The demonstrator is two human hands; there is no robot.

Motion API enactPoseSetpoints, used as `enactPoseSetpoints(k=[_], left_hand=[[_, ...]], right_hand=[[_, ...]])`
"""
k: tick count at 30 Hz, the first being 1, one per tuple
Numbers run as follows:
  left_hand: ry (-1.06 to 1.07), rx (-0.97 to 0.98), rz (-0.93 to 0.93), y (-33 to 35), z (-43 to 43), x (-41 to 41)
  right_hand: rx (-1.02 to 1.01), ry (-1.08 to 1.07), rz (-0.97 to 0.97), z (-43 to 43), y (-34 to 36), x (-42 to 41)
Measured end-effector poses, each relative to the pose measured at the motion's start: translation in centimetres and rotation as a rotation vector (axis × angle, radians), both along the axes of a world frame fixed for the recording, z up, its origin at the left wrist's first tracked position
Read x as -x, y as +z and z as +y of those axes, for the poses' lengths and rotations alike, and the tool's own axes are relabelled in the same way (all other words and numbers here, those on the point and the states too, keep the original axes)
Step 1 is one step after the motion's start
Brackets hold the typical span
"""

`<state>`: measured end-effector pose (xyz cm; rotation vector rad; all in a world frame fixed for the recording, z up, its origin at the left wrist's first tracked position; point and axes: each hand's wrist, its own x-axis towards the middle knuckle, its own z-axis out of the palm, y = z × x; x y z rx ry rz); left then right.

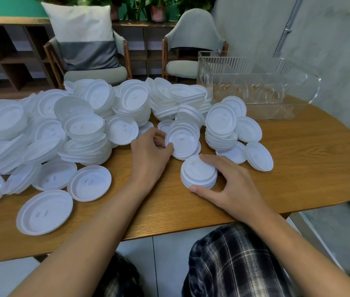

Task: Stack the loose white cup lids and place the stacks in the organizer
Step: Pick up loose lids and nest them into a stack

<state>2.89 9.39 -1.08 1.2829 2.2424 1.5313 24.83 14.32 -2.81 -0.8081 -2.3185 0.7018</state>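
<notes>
Near the surface's point(298, 159) front edge, the right hand point(232, 187) grasps a short lid stack point(197, 173) between fingers point(211, 161) and thumb; just beyond, the left hand point(150, 153) pinches a tilted lid point(182, 142) by its rim. Loose lids point(62, 129) heap behind and leftward; the clear organizer point(255, 82) stands far right.

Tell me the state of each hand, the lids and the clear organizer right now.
left hand, pinches the rim of the tilted lid
right hand, grips the small stack, which stands on the table
organizer, upright, no lids visible inside
loose lids, heaped, mostly unsorted
</notes>
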Motion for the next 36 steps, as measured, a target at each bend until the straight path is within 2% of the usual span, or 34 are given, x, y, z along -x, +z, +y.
enactPoseSetpoints(k=[8,11,14,16,19,22,28,36], left_hand=[[0.044,-0.122,0.099,0.4,-2.4,1.2],[0.026,-0.265,0.277,0.4,-3.1,1.3],[-0.077,-0.349,0.463,-0.1,-3.0,0.7],[-0.237,-0.352,0.49,-0.3,-2.7,0.0],[-0.439,-0.297,0.46,-0.4,-2.5,-0.8],[-0.507,-0.256,0.405,-0.4,-2.6,-1.0],[-0.502,-0.207,0.222,-0.7,-3.4,-0.4],[-0.438,-0.094,0.087,-0.7,-3.5,-0.4]], right_hand=[[0.017,0.0,-0.019,0.3,0.5,1.4],[0.02,-0.011,-0.006,0.1,0.4,1.6],[-0.002,0.005,0.008,-0.1,0.5,1.8],[-0.014,0.022,0.015,-0.3,0.7,1.9],[-0.005,0.037,0.022,-0.2,0.6,2.0],[-0.004,0.023,0.003,0.1,0.4,1.9],[0.0,0.011,-0.011,-0.1,0.4,2.0],[0.004,-0.007,-0.032,0.0,0.3,1.8]])
